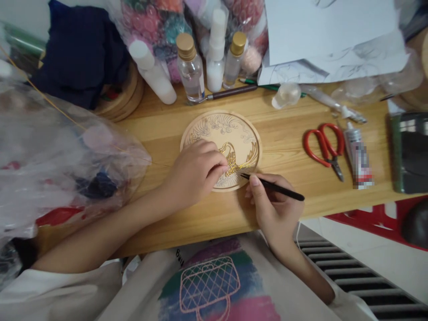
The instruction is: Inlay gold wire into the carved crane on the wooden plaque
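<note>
We are missing part of the round wooden plate (240, 133), since the left hand (203, 167) is covering it. We are finding the tube (357, 154) too blurry to read. Our view's top edge is cutting off the white papers (327, 33).

A person's right hand (279, 209) grips black tweezers (281, 189), tips toward five o'clock on a round wooden plaque (238, 137) bearing a gold design (231, 164). The left hand (200, 168) covers its eight o'clock side; red-handled pliers (326, 147) lie at three o'clock, a clear bottle (191, 76) stands at eleven.
</note>
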A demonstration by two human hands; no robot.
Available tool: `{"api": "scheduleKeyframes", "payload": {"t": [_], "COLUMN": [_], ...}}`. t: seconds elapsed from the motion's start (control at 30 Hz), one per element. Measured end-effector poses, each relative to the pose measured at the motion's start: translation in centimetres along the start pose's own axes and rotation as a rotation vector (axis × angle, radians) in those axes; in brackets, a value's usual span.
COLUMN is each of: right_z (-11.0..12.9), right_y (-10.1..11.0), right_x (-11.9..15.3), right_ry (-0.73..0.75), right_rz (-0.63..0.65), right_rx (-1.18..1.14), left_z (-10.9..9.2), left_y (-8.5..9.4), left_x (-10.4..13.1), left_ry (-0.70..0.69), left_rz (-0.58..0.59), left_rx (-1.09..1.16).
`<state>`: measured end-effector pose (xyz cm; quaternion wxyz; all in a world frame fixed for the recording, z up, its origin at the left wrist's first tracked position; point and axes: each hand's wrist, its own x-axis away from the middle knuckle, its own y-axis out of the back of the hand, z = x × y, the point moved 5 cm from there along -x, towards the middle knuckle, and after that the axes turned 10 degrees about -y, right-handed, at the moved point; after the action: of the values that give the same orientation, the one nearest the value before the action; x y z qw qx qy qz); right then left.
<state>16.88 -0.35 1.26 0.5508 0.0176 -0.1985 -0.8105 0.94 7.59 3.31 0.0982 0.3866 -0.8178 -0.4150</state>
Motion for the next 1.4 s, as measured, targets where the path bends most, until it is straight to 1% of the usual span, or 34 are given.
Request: {"api": "scheduleKeyframes", "payload": {"t": [0.07, 0.17, 0.23, 0.3, 0.43, 0.53, 0.6, 0.7, 0.83, 1.0, 1.13, 1.23, 1.4], "right_z": [0.2, 0.7, 1.1, 1.6, 3.3, 4.9, 5.9, 7.1, 8.2, 9.7, 10.5, 10.6, 10.4], "right_y": [-0.1, 0.1, 0.6, 1.2, 2.4, 2.8, 2.8, 3.0, 3.4, 3.9, 3.9, 3.7, 3.5], "right_x": [-0.1, -0.5, -1.1, -1.8, -3.1, -3.3, -3.1, -2.6, -1.7, -0.1, 0.8, 1.0, 1.2], "right_ry": [0.006, 0.09, 0.169, 0.261, 0.471, 0.581, 0.645, 0.73, 0.84, 1.03, 1.149, 1.179, 1.173], "right_rz": [0.004, 0.045, 0.128, 0.244, 0.447, 0.567, 0.617, 0.628, 0.567, 0.451, 0.46, 0.483, 0.528], "right_rx": [0.009, 0.038, 0.057, 0.078, 0.071, 0.071, 0.085, 0.104, 0.155, 0.341, 0.446, 0.47, 0.49], "left_z": [0.0, 0.1, 0.2, 0.1, -0.4, -1.1, -1.5, -2.1, -2.3, -2.8, -3.3, -3.5, -3.4], "left_y": [0.0, -0.1, 0.0, 0.1, 0.8, 1.7, 2.4, 3.1, 3.5, 4.0, 4.2, 4.2, 4.0], "left_x": [0.0, -0.1, -0.1, 0.0, -0.1, -0.4, -0.5, -0.6, -0.5, -0.3, -0.2, -0.1, 0.1], "left_ry": [-0.004, 0.007, 0.018, 0.03, 0.021, -0.005, -0.028, -0.053, -0.042, -0.024, -0.028, -0.042, -0.048], "left_rz": [-0.004, 0.001, 0.013, 0.024, 0.068, 0.102, 0.107, 0.108, 0.099, 0.074, 0.105, 0.12, 0.135], "left_rx": [-0.002, 0.002, 0.013, 0.04, 0.141, 0.242, 0.306, 0.363, 0.398, 0.422, 0.413, 0.422, 0.455]}}
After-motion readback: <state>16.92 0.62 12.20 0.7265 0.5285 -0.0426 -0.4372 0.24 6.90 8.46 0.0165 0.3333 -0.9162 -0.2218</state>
